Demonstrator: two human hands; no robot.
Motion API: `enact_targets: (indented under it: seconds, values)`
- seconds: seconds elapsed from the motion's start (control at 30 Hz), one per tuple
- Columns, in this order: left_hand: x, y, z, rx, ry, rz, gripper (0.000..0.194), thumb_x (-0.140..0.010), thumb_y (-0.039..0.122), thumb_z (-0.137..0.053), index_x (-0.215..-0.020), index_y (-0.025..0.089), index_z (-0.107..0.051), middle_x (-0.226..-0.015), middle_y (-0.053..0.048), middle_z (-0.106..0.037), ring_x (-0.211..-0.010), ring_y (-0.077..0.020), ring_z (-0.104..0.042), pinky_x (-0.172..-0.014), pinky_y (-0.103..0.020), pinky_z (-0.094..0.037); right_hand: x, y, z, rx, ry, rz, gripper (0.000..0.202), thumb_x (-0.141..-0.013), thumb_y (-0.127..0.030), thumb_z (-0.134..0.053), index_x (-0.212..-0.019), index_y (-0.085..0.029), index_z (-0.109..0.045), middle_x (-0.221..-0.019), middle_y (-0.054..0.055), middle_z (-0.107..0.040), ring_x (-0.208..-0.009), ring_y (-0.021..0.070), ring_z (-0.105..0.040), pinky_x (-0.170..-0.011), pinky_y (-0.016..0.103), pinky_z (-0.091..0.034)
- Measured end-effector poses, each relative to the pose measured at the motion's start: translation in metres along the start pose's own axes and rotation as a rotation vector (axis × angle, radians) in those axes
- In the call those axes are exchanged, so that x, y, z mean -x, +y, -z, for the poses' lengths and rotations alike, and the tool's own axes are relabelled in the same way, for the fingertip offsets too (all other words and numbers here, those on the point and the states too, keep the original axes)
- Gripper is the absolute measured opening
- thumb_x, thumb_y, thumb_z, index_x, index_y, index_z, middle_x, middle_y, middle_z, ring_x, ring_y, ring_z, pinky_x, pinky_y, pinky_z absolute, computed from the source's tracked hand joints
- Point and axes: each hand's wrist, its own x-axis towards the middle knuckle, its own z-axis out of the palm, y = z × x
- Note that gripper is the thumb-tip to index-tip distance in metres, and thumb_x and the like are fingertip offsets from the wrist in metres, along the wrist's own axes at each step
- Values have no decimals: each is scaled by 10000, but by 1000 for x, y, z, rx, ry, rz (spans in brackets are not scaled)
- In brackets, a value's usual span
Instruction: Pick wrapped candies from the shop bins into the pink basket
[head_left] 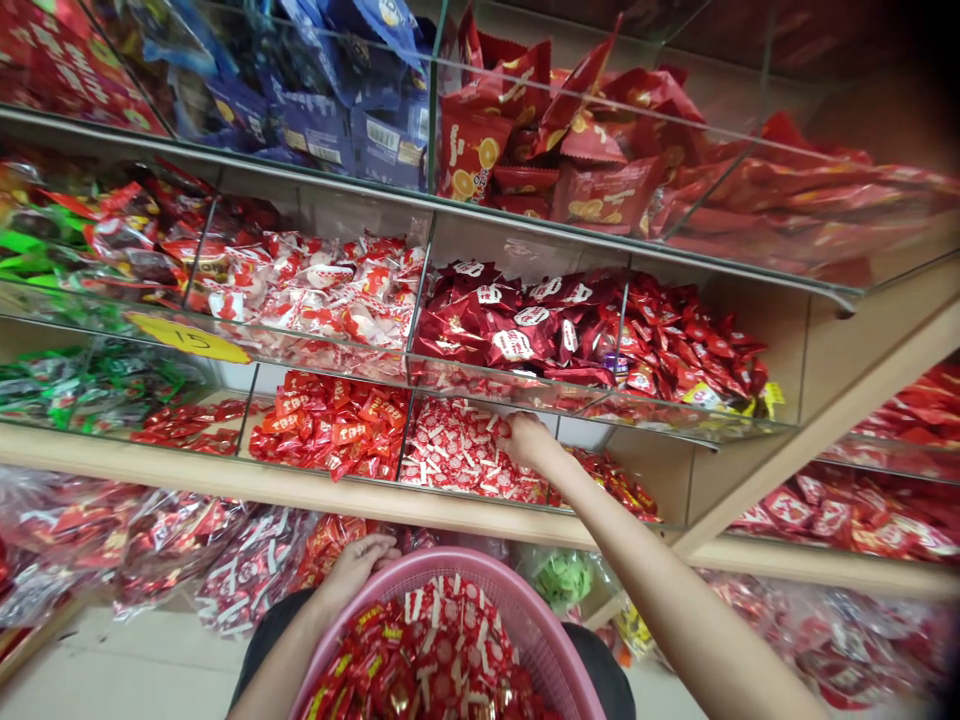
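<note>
A pink plastic basket (559, 640) stands between my knees, filled with red-wrapped candies, some with yellow print (367, 650) and some red-and-white (457, 620). My left hand (364, 568) is at the basket's left far rim, its fingers bent around the edge. On the lowest shelf, my right hand (527, 442) reaches into a compartment of small red-and-white wrapped candies (457, 450). Its fingers are curled down against the candies, and the fingertips are hidden, so what they hold does not show.
Glass dividers and a wooden shelf edge (300, 485) frame the compartments. Left of my right hand lie orange-red candies (337, 425); dark red packets (517, 320) fill the shelf above. A yellow price tag (187, 338) hangs left. Bagged candies (255, 570) lie below the shelf.
</note>
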Motion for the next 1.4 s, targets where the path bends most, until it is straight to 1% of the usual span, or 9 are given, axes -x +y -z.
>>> enact_targets:
  seconds: [0.27, 0.43, 0.53, 0.7, 0.8, 0.9, 1.0, 1.13, 1.4]
  values:
    - [-2, -4, 4, 24, -9, -22, 437, -559, 456, -655, -844, 127, -607, -818, -110, -678, -814, -225, -624, -788, -312, -455, 0, -10, -3, 32, -136, -50, 373, -693, -203, -587, -1046, -83, -583, -1079, 192, -590, -963, 265, -573, -748, 302, -453]
    - [-3, -6, 4, 40, -5, -13, 440, -547, 461, -657, -835, 134, -598, -821, -110, -679, -816, -231, -626, -786, -317, -456, 2, -16, -7, 36, -104, -71, 346, -717, -172, -558, -1048, -74, -575, -1094, 218, -568, -964, 278, -571, -749, 332, -449]
    - [-3, -6, 4, 33, -7, -31, 466, -538, 481, -654, -835, 126, -597, -817, -115, -678, -814, -233, -625, -794, -322, -455, 1, -13, -2, 23, -85, -57, 348, -738, -202, -544, -1063, -79, -562, -1073, 216, -573, -953, 278, -575, -734, 328, -446]
    - [-4, -8, 4, 33, -4, -29, 484, -528, 489, -657, -841, 124, -598, -810, -111, -679, -807, -230, -625, -792, -322, -458, -9, -10, 5, -18, -27, 32, 366, -814, -322, -464, -1112, -118, -526, -1083, 171, -579, -967, 263, -560, -747, 313, -428]
    - [-7, -11, 5, 30, -12, -29, 481, -538, 495, -656, -844, 128, -600, -815, -109, -679, -809, -228, -626, -776, -320, -464, -17, -13, -4, -46, -12, 173, 378, -827, -326, -468, -1176, -183, -482, -1120, 101, -572, -1012, 210, -534, -790, 261, -402]
    - [-10, -15, 8, 28, -19, -32, 494, -551, 511, -650, -859, 128, -598, -830, -112, -679, -804, -224, -626, -763, -317, -469, -23, -15, -19, -47, -4, 270, 404, -808, -295, -507, -1197, -195, -469, -1175, 102, -533, -1053, 221, -504, -796, 265, -396]
    - [-11, -17, 9, 28, -17, -33, 516, -543, 521, -653, -868, 124, -595, -828, -113, -679, -792, -221, -627, -767, -317, -468, -25, -16, -29, -36, 15, 292, 416, -797, -231, -503, -1208, -176, -460, -1219, 139, -487, -1076, 256, -482, -777, 301, -406]
    - [-12, -17, 8, 33, -10, -19, 513, -537, 518, -658, -863, 126, -597, -828, -111, -679, -798, -223, -627, -763, -318, -471, -27, -15, -32, -37, 22, 319, 479, -774, -181, -504, -1245, -202, -419, -1250, 125, -462, -1073, 246, -482, -788, 302, -403]
    - [-14, -18, 8, 31, -26, -22, 491, -558, 500, -649, -874, 128, -596, -828, -107, -679, -800, -219, -626, -774, -319, -468, -37, -14, -36, -82, 30, 298, 429, -783, -260, -519, -1198, -167, -463, -1239, 137, -473, -1076, 257, -477, -796, 303, -396]
